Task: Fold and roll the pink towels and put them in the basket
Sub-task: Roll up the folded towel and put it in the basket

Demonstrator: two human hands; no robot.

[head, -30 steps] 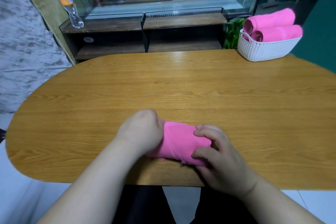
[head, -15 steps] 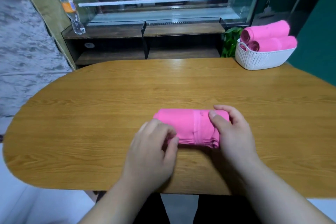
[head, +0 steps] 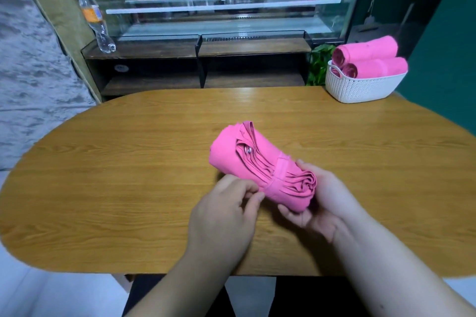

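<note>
Seen from the head camera, a rolled pink towel (head: 247, 162) is held over the middle of the wooden table (head: 128, 175), slightly towards the table's near edge. The roll lies slantwise, one end pointing at the table's far side and the other at the person. Whether its far end touches the tabletop cannot be told.

The right hand (head: 319, 203) cups the near end of the roll: its fingers are curled underneath and its thumb lies on top, so the spiral of folded layers shows beside the palm. The left hand (head: 224, 216) is at the roll's left side, where its thumb and forefinger pinch a narrow hem band that crosses the roll; its other fingers are curled in.

At the table's far right corner stands a white woven basket (head: 360, 87). Two rolled towels (head: 368, 50) lie stacked in it, their spiral ends facing left, and the end of a third peeps out below them at the rim.

Beyond the table's far edge is a glass display case (head: 219, 8), with a clear plastic bottle (head: 96, 23) standing on its ledge at the left. A green plant (head: 318, 64) shows just left of the basket, behind the table.
</note>
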